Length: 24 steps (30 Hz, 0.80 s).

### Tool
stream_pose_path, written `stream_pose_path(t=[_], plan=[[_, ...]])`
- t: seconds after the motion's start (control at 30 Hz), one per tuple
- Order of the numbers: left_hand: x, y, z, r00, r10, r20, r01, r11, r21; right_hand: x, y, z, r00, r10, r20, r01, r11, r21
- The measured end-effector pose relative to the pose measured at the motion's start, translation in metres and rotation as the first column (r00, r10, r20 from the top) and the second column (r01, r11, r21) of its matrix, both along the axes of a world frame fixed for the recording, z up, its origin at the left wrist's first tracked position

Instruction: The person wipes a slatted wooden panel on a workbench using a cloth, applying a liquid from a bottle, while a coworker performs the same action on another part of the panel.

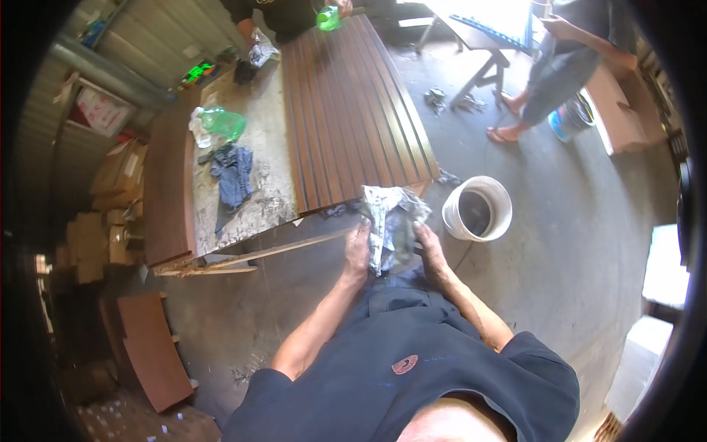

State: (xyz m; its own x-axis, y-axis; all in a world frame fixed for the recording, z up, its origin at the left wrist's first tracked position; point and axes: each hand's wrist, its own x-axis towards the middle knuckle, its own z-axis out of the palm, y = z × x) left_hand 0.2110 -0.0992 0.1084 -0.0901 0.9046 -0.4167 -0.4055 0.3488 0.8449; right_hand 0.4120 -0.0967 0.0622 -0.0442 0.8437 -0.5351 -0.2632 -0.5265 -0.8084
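Observation:
A crumpled, stained white-and-grey rag (384,225) is stretched between my two hands in front of my waist. My left hand (358,249) grips its left side, and my right hand (430,249) grips its right side; some fingers are hidden behind the cloth. Just beyond the rag is the near end of a brown grooved panel (353,110), lying on a worktable (269,173). To the right of my right hand, a white bucket (504,214) with a dark inside stands on the floor.
On the table lie a green bottle (223,124) and a blue-grey cloth (234,177). At the far end a co-worker holds another green bottle (328,18) and a rag (263,48). Another person stands far right beside a second table. Wood strips (280,252) jut below the near edge.

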Motion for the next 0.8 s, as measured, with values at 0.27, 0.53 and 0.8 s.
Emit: stream_pose_path(t=[0.27,0.53,0.8], plan=[[-0.002,0.004,-0.004,0.87,-0.316,-0.379,0.37,0.925,0.079,-0.057,0.014,-0.006,0.925,-0.154,-0.347,0.147,0.988,-0.046],[-0.021,0.034,0.025,0.679,-0.616,-0.399,0.682,0.73,0.032,-0.026,0.004,-0.031,0.61,-0.437,-0.661,0.235,0.896,-0.376],[-0.145,0.181,-0.01,0.276,0.03,-0.961,0.515,0.839,0.174,-0.021,0.05,-0.041,0.586,-0.58,-0.566,0.521,0.805,-0.285]])
